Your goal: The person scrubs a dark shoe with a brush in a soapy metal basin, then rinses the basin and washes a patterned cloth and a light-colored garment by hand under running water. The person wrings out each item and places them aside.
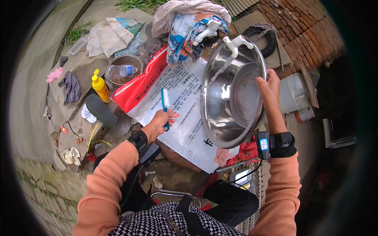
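In my left hand (162,121) is a teal scrub brush (165,101), its white bristles facing right. My right hand (270,88) grips the right rim of a large stainless steel basin (218,109), thumb on the inner side. The basin is tilted, its hollow turned toward me. Water (221,70) runs into it from a white plastic tap (235,47) with a red mark. Beneath the brush and basin lies a printed plastic sack (177,118) with a red border, its surface wet.
A second white tap (208,32) hangs before bundled cloth (183,32). On the left are a yellow bottle (100,87), a shoe (101,110) and a metal bowl (113,80) holding a plastic bottle (119,71). A white bucket (292,93) stands right, near stacked bricks (304,32).
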`<action>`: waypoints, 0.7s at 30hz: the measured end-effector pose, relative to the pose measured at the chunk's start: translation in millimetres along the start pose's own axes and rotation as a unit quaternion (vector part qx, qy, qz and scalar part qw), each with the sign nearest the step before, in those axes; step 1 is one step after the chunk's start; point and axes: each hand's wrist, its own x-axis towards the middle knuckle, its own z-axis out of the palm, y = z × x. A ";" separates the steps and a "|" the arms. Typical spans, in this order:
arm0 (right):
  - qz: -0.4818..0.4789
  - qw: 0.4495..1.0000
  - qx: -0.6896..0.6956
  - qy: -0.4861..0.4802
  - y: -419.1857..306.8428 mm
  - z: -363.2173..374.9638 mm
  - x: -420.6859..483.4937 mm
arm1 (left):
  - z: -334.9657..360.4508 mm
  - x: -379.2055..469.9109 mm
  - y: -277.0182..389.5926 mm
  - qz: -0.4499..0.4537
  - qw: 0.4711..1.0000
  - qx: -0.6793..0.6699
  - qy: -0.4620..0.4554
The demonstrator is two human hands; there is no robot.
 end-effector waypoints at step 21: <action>0.504 0.843 0.185 0.013 256.5 40.7 -222.6 | -5.1 0.3 19.5 0.030 0.999 -0.013 0.023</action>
